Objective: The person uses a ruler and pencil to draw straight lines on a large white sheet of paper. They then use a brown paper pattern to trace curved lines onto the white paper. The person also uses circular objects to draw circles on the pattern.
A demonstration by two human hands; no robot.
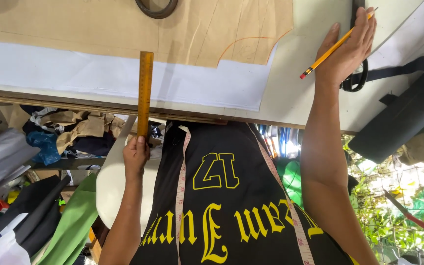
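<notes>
Left hand point(136, 153) grips the long yellow-brown wooden ruler point(145, 93) by its end; it may swing and shift the brown paper pattern point(123, 29). Right hand point(347, 49), fingers spread, pinches a yellow pencil point(337, 45).

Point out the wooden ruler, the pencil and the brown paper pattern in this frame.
wooden ruler point(145, 93), head view, middle of its length.
pencil point(331, 49), head view, yellow shaft held in the right hand point(347, 51).
brown paper pattern point(99, 29), head view, bare flat area.

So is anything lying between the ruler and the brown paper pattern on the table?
Nothing visible. The ruler, held in the left hand, already reaches over the white sheet to the paper pattern's lower edge.
</notes>
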